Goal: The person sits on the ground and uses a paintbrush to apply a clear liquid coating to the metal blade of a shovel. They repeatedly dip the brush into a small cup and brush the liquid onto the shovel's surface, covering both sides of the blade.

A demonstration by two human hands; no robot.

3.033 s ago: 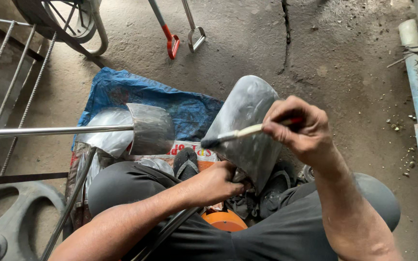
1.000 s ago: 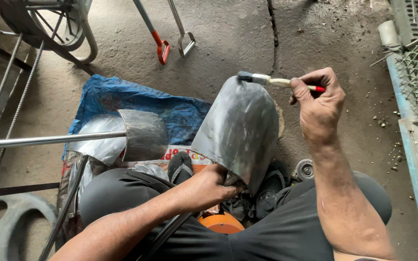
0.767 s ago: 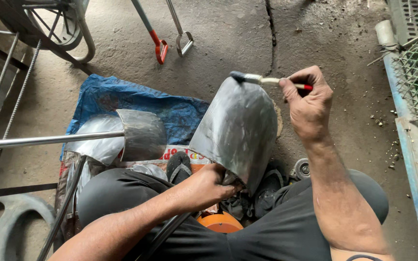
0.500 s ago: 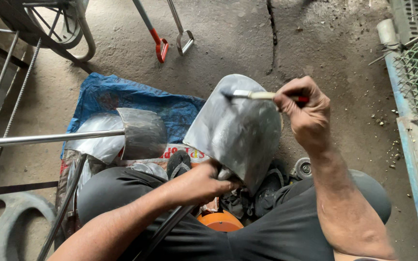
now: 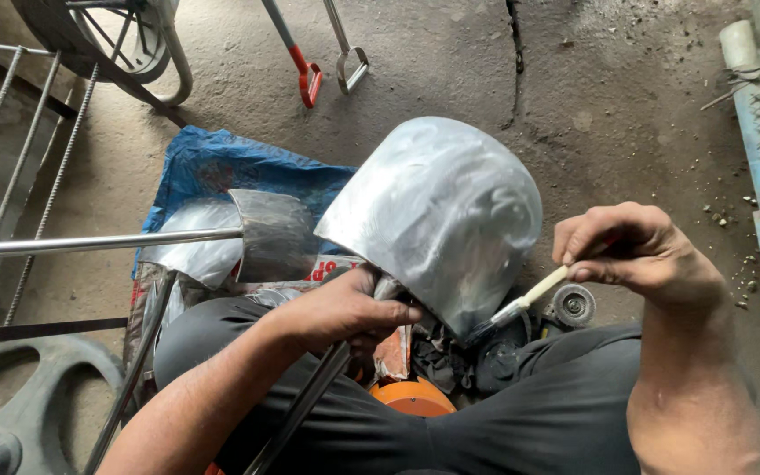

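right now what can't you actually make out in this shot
Head view only:
- Brush: its bristle tip is lost in the dark under the shovel blade.
- Shovel handle: cut off by the bottom edge; the left hand covers the socket.
- Right hand: its fingers hide the brush's upper end.
- Orange object: mostly hidden by the legs.
- Wheel: cut by the top edge.

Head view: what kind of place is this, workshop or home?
Most likely an informal metalworking or tool workshop, worked on the ground. Cracked concrete floor, shiny metal shovel blade gripped at its neck by the left hand while the right hand brushes it, rebar rods nearby.
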